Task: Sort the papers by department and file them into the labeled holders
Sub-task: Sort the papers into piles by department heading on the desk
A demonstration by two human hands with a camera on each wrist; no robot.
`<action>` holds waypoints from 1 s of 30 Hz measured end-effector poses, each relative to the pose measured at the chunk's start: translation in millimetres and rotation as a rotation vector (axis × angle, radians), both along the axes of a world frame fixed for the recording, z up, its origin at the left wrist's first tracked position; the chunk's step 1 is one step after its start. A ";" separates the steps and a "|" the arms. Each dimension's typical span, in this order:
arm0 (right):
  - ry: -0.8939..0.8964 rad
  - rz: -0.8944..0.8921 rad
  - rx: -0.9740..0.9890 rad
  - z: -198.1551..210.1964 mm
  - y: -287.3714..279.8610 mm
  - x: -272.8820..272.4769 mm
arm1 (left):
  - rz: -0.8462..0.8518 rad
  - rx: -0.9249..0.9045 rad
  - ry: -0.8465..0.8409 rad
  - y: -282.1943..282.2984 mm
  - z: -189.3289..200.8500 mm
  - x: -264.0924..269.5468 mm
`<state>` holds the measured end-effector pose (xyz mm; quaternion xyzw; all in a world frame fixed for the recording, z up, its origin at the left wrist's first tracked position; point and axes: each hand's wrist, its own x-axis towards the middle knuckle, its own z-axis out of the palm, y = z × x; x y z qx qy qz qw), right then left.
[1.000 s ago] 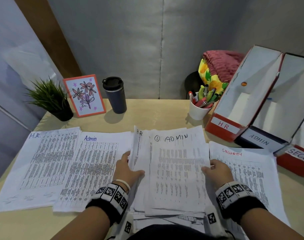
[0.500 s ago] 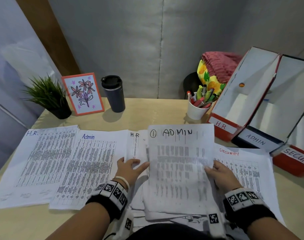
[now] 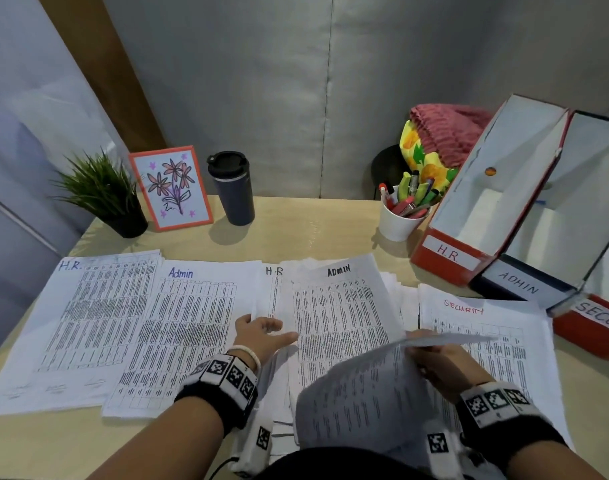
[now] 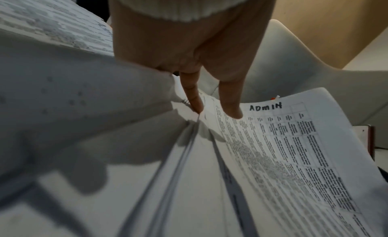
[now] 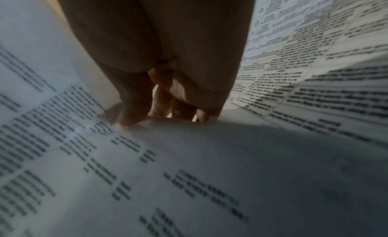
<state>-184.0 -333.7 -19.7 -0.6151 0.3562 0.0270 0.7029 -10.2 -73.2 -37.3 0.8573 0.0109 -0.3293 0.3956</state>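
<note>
Up comes the top sheet point(image 3: 365, 386) in our right hand point(image 3: 445, 362), peeled off the middle stack point(image 3: 344, 320) where half a second back it lay flat showing its circled ADMIN heading. We pinch its right edge, thumb and fingertips point(image 5: 130, 119) pressed onto the paper. Another ADMIN page is now exposed beneath. We'd guess the lifted one heads for the Admin pile point(image 3: 181, 334) on the left. Our left hand point(image 3: 261, 336) lies spread, steadying the stack. Its wrist view shows fingers point(image 4: 231, 106) straight on that page's left margin, hidden from above. HR point(image 3: 448, 254), ADMIN point(image 3: 519, 287) and SECURITY holders point(image 3: 600, 318) wait at right.
</note>
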 end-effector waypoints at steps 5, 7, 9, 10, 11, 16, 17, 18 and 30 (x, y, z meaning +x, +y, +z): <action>0.034 -0.010 -0.010 -0.6 -1.2 9.6 | -0.072 0.123 -0.086 -1.5 1.3 -5.3; 0.035 -0.008 0.017 3.5 -0.1 14.1 | -0.082 0.177 -0.112 -2.7 2.5 -6.9; 0.061 0.017 -0.060 3.5 -0.8 20.3 | -0.074 0.155 -0.132 -3.3 2.9 -8.6; 0.084 0.028 -0.125 4.7 -1.4 23.4 | -0.077 0.161 -0.157 -3.4 3.1 -10.3; 0.106 0.020 -0.161 6.7 -0.8 27.9 | -0.063 0.160 -0.175 -4.2 3.3 -11.7; 0.189 0.136 -0.178 11.0 -0.7 44.7 | -0.098 0.136 -0.150 -2.1 6.9 -11.9; 0.176 0.171 -0.185 13.3 -1.0 43.1 | -0.105 0.120 -0.143 -0.8 8.2 -11.2; 0.146 0.191 -0.184 16.8 -0.4 40.7 | -0.109 0.112 -0.131 0.5 8.6 -10.3; -0.271 -0.150 0.456 -18.7 -51.8 -21.6 | -0.090 0.212 -0.206 -5.4 7.9 -11.9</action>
